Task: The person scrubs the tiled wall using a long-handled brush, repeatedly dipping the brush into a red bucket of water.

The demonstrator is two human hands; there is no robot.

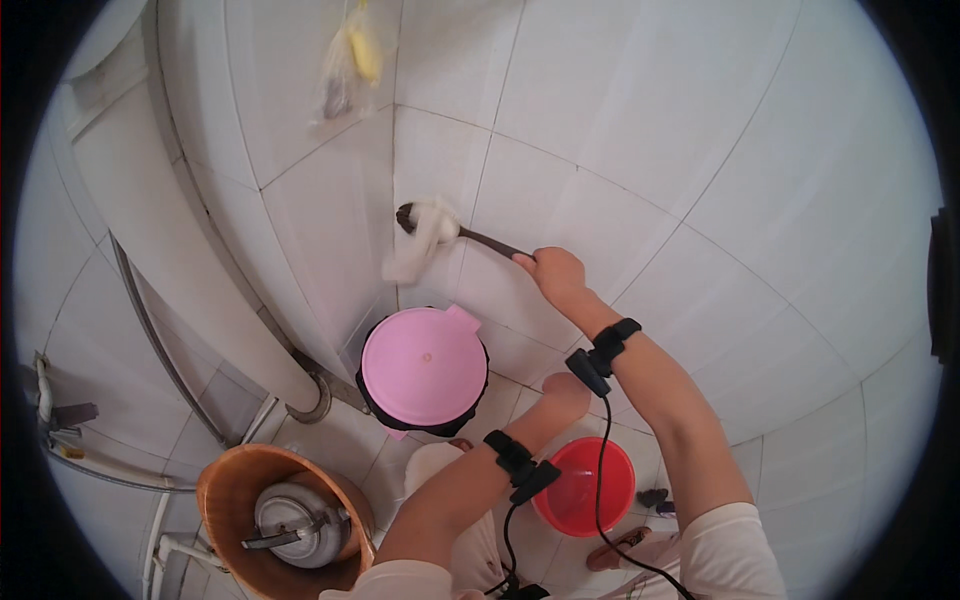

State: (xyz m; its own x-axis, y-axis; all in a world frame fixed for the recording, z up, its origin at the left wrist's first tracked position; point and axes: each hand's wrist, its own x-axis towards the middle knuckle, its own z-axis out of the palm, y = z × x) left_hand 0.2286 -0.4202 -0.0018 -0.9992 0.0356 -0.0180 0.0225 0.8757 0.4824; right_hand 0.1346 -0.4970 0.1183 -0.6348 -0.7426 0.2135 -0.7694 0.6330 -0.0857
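Note:
My right hand (pixel 557 276) is closed around the dark handle of a long-handled brush (pixel 490 243), its arm stretched out toward the white tiled wall (pixel 560 190). Around the brush's head is a white cloth (pixel 433 222), with one end hanging down; a dark tip sticks out past it. The head is at the wall near the corner, above a bin with a pink lid (pixel 425 365). Lower down, my left hand (pixel 567 394) is between that bin and a red basin (pixel 585 487). Its fingers are hidden from view, and I see nothing in it.
At the lower left stands a brown wooden tub (pixel 225 490) with a metal kettle (pixel 300 525) inside. A thick white pipe (pixel 190 230) runs down to the floor beside the bin. A plastic bag (pixel 345 75) hangs on the wall. Black cables trail from bands on both my forearms.

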